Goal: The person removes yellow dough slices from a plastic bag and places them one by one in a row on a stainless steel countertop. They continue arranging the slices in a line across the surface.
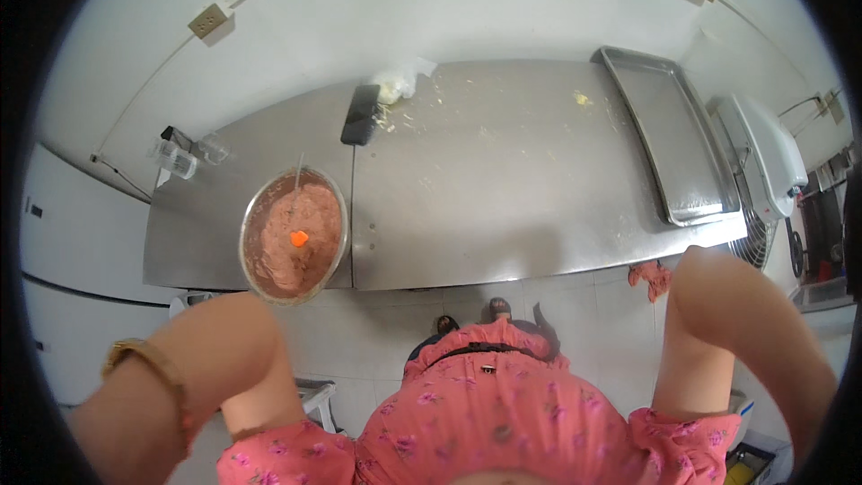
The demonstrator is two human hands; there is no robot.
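Both my arms are bent up at the elbow and reach back past the picture's rim. My left forearm (pixel 202 346), with a gold band (pixel 148 364) near the wrist, runs out at the lower left. At the right, my right forearm (pixel 763 328) leaves the picture the same way. Neither hand's fingers show, nor anything they might hold. Ahead of my left elbow, a round metal bowl (pixel 247 256) sits at the table's front edge. It holds a pinkish ground mixture (pixel 292 216), a small orange piece (pixel 299 238) and an upright utensil handle (pixel 298 171).
A steel table (pixel 476 198) bears a dark phone (pixel 361 115), a plastic bag (pixel 400 83), pale scraps (pixel 582 99), clear containers (pixel 175 159) and a large metal tray (pixel 660 117). Right of it stands a white appliance (pixel 763 153). A reddish cloth (pixel 651 280) hangs near the front edge.
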